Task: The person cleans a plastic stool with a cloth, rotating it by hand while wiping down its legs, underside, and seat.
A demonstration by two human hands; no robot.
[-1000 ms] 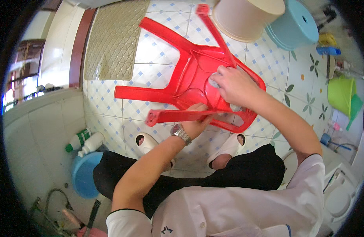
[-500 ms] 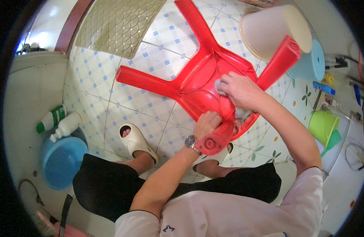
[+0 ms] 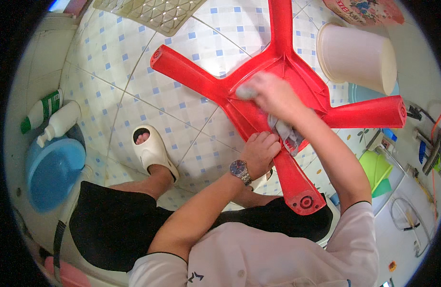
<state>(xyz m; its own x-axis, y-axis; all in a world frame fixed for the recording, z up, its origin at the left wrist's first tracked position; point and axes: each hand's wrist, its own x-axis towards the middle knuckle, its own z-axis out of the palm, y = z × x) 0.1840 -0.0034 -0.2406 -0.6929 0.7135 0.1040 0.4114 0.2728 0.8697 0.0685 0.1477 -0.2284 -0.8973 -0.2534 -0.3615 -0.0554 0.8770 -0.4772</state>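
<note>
Now the red plastic stool lies upturned on the tiled floor with its legs splayed outward, and it sits closer under the person than half a second ago, turned so that one leg points straight at the lap. The left hand has shifted with it: it is closed around that near leg where the leg meets the underside of the seat, bracing the stool. The right hand is blurred with motion, clenched on a grey cloth and pressed against the stool's underside, further toward the centre than before; part of the cloth trails down just beside the left hand. The wiping seems to have moved from the seat's edge to the inner ribs, though the blur makes the exact contact hard to read. Beyond the stool's far side stands a pale bucket. Well off the stool's left side a blue basin sits with two bottles just above it. A cream slipper rests near the stool's left leg.
</note>
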